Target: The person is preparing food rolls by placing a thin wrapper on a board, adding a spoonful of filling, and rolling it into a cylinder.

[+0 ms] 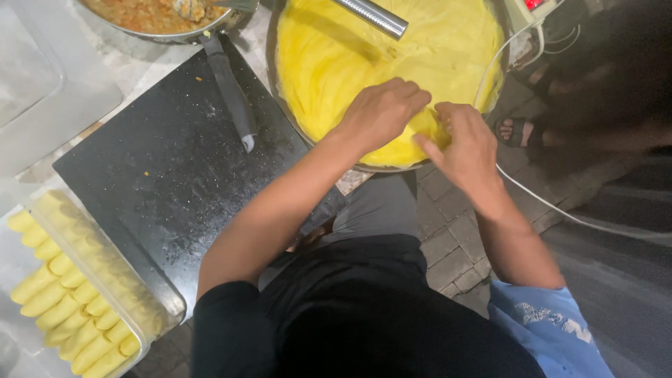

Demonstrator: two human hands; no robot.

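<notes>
Your left hand (381, 112) and right hand (465, 143) both rested on the near edge of the stack of thin yellow crepes (392, 63) in the wide pan (274, 77). The left hand lay palm down with fingers curled loosely over the edge; whether it pinched a sheet I could not tell. The right hand had thumb and fingers closed on a small fold of the top crepe at the pan's near rim.

The crepe looked soft, limp and very light, and I judged it likely to tear if pulled from 1 point. It seemed slightly greasy and prone to cling to the sheet below, so the edge at the near rim looked like the best place to hold it, with 2 hands spread apart.

A metal handle (371, 15) lay across the far side of the pan. Left of the pan sat a black board (161, 161) on the worktop, with a grey-handled tool (231, 91) lying on it. Beyond the board stood a bowl of orange filling (150, 14). Near-left of the pan, a clear tub (150, 343) held rows of rolled yellow crepes (63, 301).
</notes>
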